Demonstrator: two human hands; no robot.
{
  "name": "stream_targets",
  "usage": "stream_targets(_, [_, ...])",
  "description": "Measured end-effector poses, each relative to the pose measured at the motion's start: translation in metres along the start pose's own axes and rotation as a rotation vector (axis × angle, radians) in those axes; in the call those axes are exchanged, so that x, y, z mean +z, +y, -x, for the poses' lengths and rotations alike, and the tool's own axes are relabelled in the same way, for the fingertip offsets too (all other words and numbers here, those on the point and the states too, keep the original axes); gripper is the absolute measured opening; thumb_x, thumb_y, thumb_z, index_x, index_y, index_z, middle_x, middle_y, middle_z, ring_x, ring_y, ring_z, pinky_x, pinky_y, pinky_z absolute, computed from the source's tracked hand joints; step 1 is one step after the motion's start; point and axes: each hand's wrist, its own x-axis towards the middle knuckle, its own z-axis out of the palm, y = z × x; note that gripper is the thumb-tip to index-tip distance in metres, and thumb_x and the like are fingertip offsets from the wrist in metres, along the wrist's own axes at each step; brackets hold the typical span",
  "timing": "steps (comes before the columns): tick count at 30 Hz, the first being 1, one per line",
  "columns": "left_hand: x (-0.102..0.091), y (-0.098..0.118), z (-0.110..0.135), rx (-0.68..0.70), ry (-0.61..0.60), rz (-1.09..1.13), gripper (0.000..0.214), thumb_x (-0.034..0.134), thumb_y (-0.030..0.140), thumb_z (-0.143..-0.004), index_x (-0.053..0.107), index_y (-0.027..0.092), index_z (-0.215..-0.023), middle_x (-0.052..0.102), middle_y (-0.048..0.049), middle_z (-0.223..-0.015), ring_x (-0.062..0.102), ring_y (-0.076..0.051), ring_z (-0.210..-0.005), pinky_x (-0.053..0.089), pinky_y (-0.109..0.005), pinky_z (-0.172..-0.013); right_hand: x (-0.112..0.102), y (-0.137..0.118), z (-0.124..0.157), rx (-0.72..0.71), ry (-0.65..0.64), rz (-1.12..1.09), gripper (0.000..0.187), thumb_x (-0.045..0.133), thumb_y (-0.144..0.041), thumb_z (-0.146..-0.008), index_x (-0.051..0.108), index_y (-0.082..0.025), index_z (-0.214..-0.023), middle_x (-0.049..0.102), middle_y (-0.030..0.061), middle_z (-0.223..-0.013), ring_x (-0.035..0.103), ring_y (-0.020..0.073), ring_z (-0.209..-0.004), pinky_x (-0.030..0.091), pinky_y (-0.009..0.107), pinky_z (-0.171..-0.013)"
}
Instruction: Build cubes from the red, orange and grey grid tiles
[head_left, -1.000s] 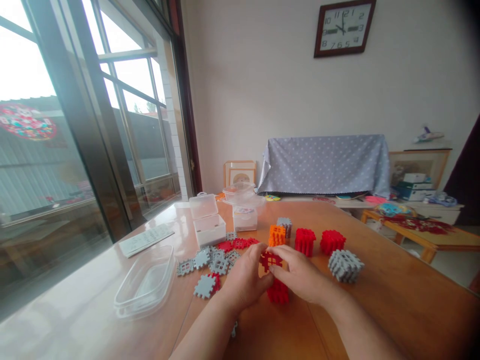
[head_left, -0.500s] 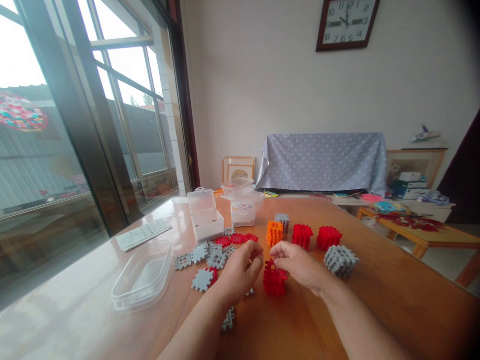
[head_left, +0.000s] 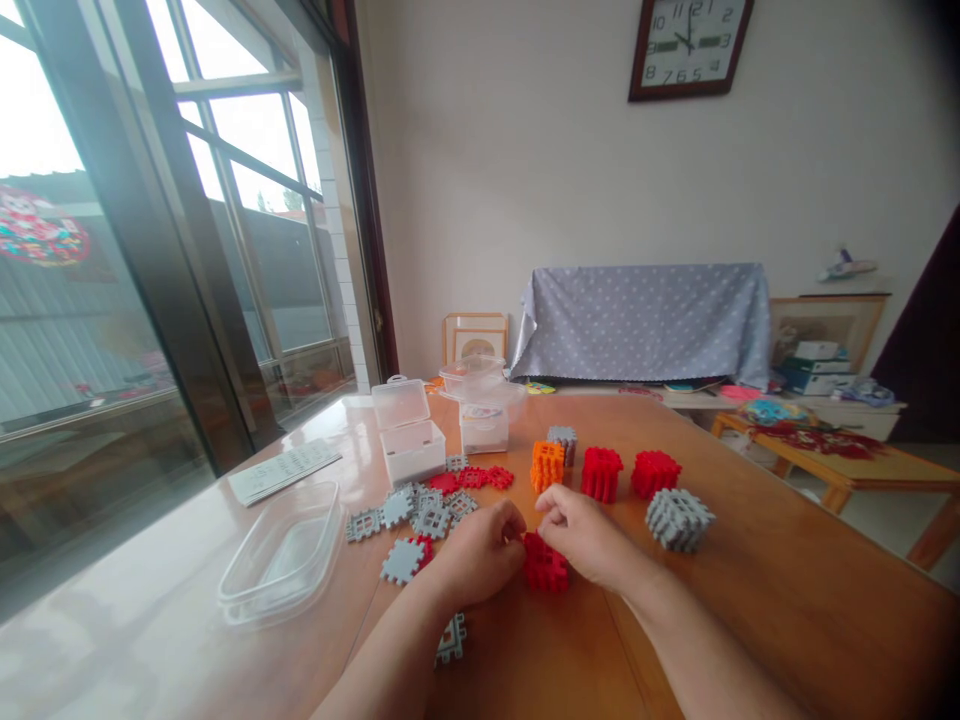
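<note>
Both hands meet at a red notched building block (head_left: pixel 546 565) on the table in front of me, which looks made of interlocking square tiles. My left hand (head_left: pixel 484 548) has its fingers curled against the block's left side. At the upper right of the same block, my right hand (head_left: pixel 581 535) is closed, thumb and fingers pinched together. The fingers partly cover the block's top. Left of my hands lie loose grey notched tiles (head_left: pixel 431 518), a few red tiles (head_left: pixel 472 478) and a flat grey tile (head_left: pixel 403 561) over a red one.
Behind my hands stand an orange block (head_left: pixel 547 465), red blocks (head_left: pixel 601 474) and a grey block (head_left: pixel 679 520). A clear plastic tub (head_left: pixel 281 555) lies at left, near a lidded box (head_left: pixel 412 452) standing open. A paper sheet (head_left: pixel 285 470) rests by the window.
My hands have drawn down closer round the red block, the left one moving over to its side. The view has shifted slightly. The other blocks stay put.
</note>
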Motion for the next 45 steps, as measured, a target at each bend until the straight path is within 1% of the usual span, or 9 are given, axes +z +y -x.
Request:
stream_targets(5, [-0.004,0.006,0.003,-0.018,-0.03,-0.012,0.025,0.057,0.021,-0.074,0.063,0.022,-0.098,0.069,-0.0015,-0.089,0.058,-0.016,-0.075,0.039,-0.024,-0.063,-0.014,0.0,-0.001,-0.018,0.064,0.112,0.011,0.056,-0.022,-0.078,0.061,-0.021,-0.088,0.068,-0.0005,-0.08,0.061,0.0153,-0.073,0.04,0.024,-0.064])
stream_targets(10, [-0.006,0.01,0.007,-0.043,-0.123,0.041,0.042,0.071,0.036,-0.069,0.061,0.023,-0.108,0.069,-0.0013,-0.093,0.059,-0.016,-0.074,0.04,-0.023,-0.061,-0.029,0.003,0.004,0.162,-0.09,0.108,0.009,0.052,-0.026,-0.082,0.06,-0.021,-0.083,0.065,-0.0009,-0.067,0.057,0.0129,-0.056,0.033,0.023,-0.054])
stream_targets(14, [-0.002,0.009,0.009,-0.049,-0.118,0.003,0.053,0.077,0.04,-0.063,0.061,0.023,-0.111,0.068,-0.0005,-0.088,0.06,-0.018,-0.076,0.039,-0.023,-0.059,-0.024,0.004,0.009,0.227,-0.191,0.064,0.009,0.052,-0.026,-0.082,0.058,-0.022,-0.087,0.062,-0.0026,-0.056,0.056,0.0129,-0.045,0.034,0.021,-0.048])
stream_targets(23, [0.008,-0.001,0.004,-0.009,-0.104,-0.051,0.035,0.071,0.034,-0.069,0.062,0.024,-0.101,0.068,-0.0008,-0.085,0.058,-0.017,-0.071,0.037,-0.024,-0.056,-0.015,0.004,0.007,0.239,-0.208,0.039,0.01,0.054,-0.026,-0.082,0.054,-0.023,-0.091,0.059,-0.0046,-0.052,0.057,0.0129,-0.044,0.035,0.02,-0.048])
stream_targets(29, [0.002,-0.001,0.007,-0.007,-0.098,0.021,0.063,0.079,0.051,-0.064,0.061,0.026,-0.119,0.069,-0.0025,-0.095,0.062,-0.02,-0.079,0.043,-0.025,-0.064,-0.021,0.005,0.007,0.178,-0.17,0.077,0.009,0.052,-0.028,-0.086,0.057,-0.022,-0.088,0.062,-0.0031,-0.061,0.055,0.0115,-0.049,0.031,0.021,-0.049])
stream_targets(34, [-0.009,-0.008,0.001,-0.051,0.131,0.151,0.056,0.066,0.058,-0.078,0.061,0.022,-0.12,0.069,-0.005,-0.099,0.061,-0.018,-0.079,0.044,-0.026,-0.068,-0.021,0.0,0.004,0.015,-0.026,0.214,0.013,0.054,-0.031,-0.086,0.06,-0.021,-0.081,0.062,-0.0026,-0.065,0.055,0.014,-0.06,0.03,0.024,-0.054])
stream_targets(39, [-0.038,-0.028,-0.009,-0.192,0.542,0.565,0.051,0.06,0.062,-0.081,0.063,0.017,-0.105,0.068,-0.0066,-0.09,0.061,-0.018,-0.08,0.044,-0.028,-0.073,-0.007,-0.01,0.004,-0.095,0.002,0.145,0.019,0.051,-0.035,-0.089,0.064,-0.023,-0.096,0.062,-0.0033,-0.066,0.055,0.0158,-0.061,0.036,0.026,-0.057])
stream_targets(42, [-0.058,-0.046,-0.008,-0.405,0.796,0.851,0.051,0.061,0.063,-0.078,0.061,0.017,-0.1,0.07,-0.0081,-0.094,0.063,-0.016,-0.077,0.042,-0.027,-0.068,0.001,-0.017,0.006,-0.149,0.025,0.176,0.021,0.053,-0.034,-0.087,0.066,-0.023,-0.099,0.061,-0.0027,-0.068,0.057,0.017,-0.064,0.039,0.027,-0.061])
stream_targets(45, [-0.07,-0.063,-0.005,-0.596,0.915,1.083,0.046,0.059,0.058,-0.078,0.059,0.02,-0.104,0.071,-0.0078,-0.101,0.066,-0.016,-0.078,0.038,-0.025,-0.063,0.008,-0.033,0.01,-0.219,-0.015,0.226,0.021,0.054,-0.031,-0.086,0.068,-0.025,-0.1,0.066,0.0,-0.081,0.06,0.0176,-0.072,0.041,0.027,-0.067])
